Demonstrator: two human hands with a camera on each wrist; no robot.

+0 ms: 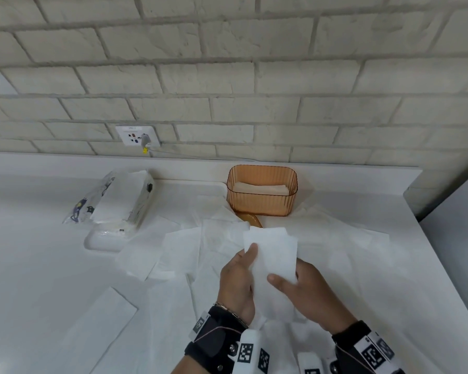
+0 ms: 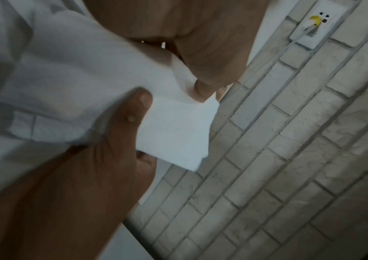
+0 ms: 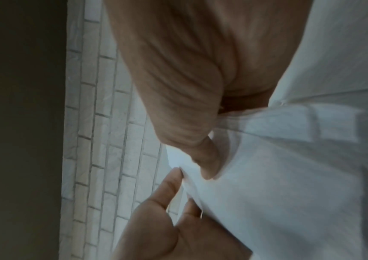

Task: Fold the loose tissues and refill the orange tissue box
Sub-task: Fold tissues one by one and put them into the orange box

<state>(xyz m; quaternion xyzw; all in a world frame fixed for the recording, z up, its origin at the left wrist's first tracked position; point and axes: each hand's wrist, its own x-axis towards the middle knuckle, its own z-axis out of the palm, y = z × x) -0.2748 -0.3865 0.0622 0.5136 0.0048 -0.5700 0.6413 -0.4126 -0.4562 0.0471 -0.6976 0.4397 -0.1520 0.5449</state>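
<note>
Both hands, left point(image 1: 237, 282) and right point(image 1: 308, 290), pinching folded white tissue point(image 1: 274, 252): align edges, crease flat, before ribbed orange tissue box point(image 1: 262, 203).

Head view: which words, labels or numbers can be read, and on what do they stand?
No text can be read.
Wall socket: small label along its top, too blurred.
Tissue pack: cartoon prints only, no legible words.
Wrist bands: square code markers, no words.
Orange tissue box: no label.
</note>
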